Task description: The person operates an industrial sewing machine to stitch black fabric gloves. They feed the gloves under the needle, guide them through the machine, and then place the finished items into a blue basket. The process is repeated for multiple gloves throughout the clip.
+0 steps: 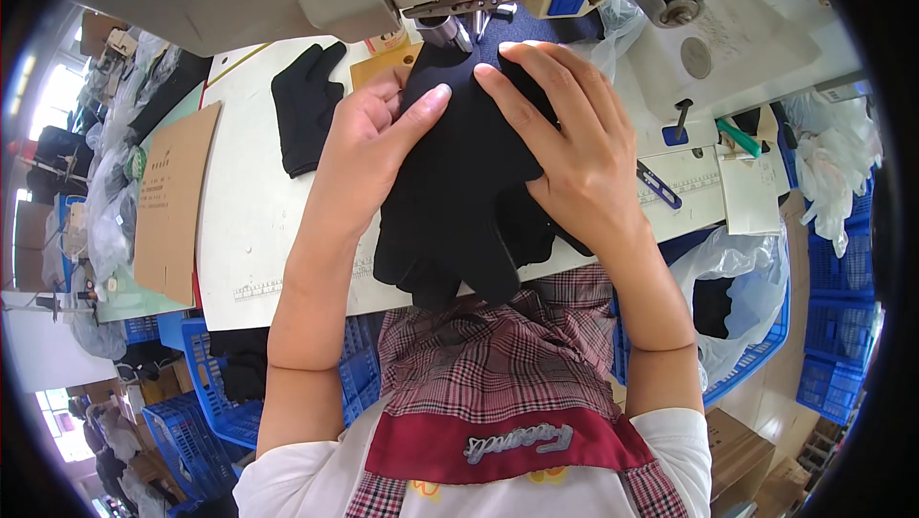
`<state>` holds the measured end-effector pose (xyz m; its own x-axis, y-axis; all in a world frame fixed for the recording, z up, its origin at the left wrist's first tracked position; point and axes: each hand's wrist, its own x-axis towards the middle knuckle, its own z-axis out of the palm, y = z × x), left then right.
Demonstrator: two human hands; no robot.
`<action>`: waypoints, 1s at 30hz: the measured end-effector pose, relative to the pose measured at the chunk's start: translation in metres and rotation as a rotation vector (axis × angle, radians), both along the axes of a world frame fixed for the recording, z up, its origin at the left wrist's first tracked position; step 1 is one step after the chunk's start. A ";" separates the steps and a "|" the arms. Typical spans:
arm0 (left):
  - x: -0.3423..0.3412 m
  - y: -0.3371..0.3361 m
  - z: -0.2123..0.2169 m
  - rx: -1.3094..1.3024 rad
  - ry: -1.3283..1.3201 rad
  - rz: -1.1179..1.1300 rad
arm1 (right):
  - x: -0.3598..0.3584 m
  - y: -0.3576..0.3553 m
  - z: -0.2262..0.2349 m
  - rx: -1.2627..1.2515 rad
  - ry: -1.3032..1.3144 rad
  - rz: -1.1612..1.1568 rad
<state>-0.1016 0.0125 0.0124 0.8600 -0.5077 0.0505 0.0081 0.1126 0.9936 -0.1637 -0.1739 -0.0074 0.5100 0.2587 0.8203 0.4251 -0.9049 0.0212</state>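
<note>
A dark piece of fabric (pixel 440 164), black and glove-like with rounded lobes at its near end, lies under the needle area of a sewing machine (pixel 469 25). My left hand (pixel 383 130) holds its left edge, thumb on top and fingers curled at the side. On the right, my right hand (pixel 579 135) rests on the cloth with fingers stretched toward the presser foot; its fingertips touch the fabric close to the needle. Part of the cloth is hidden beneath both hands. A separate black fabric piece (pixel 304 111) of similar shape lies flat on the white table, left of my left hand.
Purple thread snips (pixel 659 185) and a green-handled tool (pixel 738 138) lie on the white table (pixel 254 221) at right. A cardboard sheet (pixel 172 202) stands at the left edge. Blue baskets (pixel 215 384) flank my lap; the right one holds a clear plastic bag (pixel 747 279).
</note>
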 end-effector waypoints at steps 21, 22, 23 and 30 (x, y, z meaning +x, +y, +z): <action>-0.006 0.008 -0.029 0.335 -1.405 0.290 | 0.015 -0.024 0.000 0.049 -0.054 0.184; -0.005 0.006 -0.029 0.333 -1.409 0.298 | 0.008 -0.025 0.005 0.077 -0.012 0.203; -0.004 0.006 -0.030 0.335 -1.413 0.310 | 0.001 -0.025 0.009 0.106 0.031 0.228; 0.004 0.002 -0.032 0.348 -1.416 0.364 | -0.031 -0.022 0.019 0.094 0.192 0.202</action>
<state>-0.0979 0.0149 -0.0200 0.2825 -0.4437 0.8505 -0.9311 -0.3400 0.1319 -0.1943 -0.1962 0.0112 0.6041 0.2987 0.7388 0.5852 -0.7956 -0.1568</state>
